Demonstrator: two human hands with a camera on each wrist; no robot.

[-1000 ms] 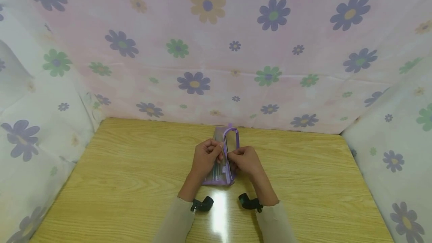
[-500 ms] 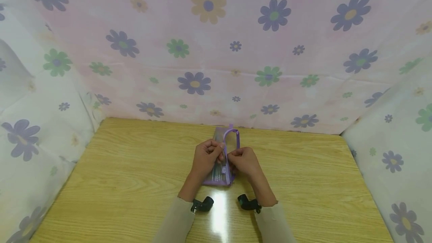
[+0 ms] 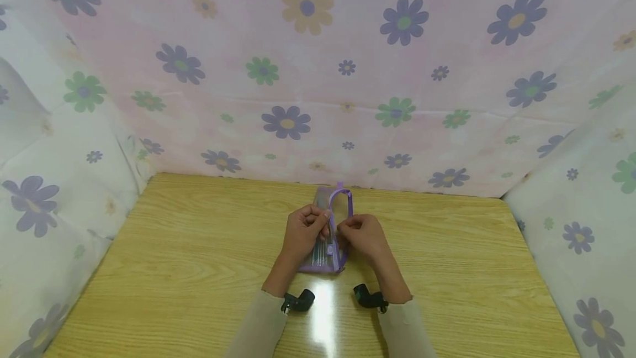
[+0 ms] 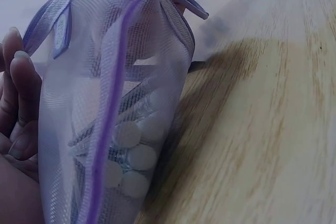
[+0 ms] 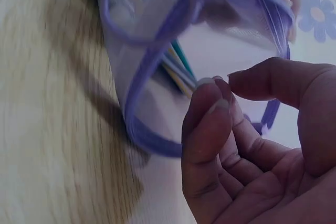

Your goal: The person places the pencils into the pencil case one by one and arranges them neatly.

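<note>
A purple-edged mesh pencil pouch (image 3: pixel 323 264) stands on the wooden table, its zip parted into a loop-shaped mouth. My left hand (image 3: pixel 304 231) pinches the left rim of that mouth between thumb and fingers. At the right rim is my right hand (image 3: pixel 365 235), its fingers curled and the thumb close to the fingertips; the right wrist view shows nothing between them. Through the mesh, the left wrist view shows several pen-like sticks (image 4: pixel 128 134) with round white ends. Teal and yellow sticks (image 5: pixel 181 66) show inside the mouth. A lilac tab (image 4: pixel 62 31) hangs by the rim.
The wooden table (image 3: pixel 199 242) reaches to a flowered cloth (image 3: pixel 223 93) hung behind and along both sides. Black wrist mounts (image 3: pixel 300 300) stick inward from both sleeves, close over the table.
The right hand shifts slightly toward the pouch's mouth, then back a little to the right. The pouch's mouth looks slightly wider at its near end. The left hand keeps its hold.
</note>
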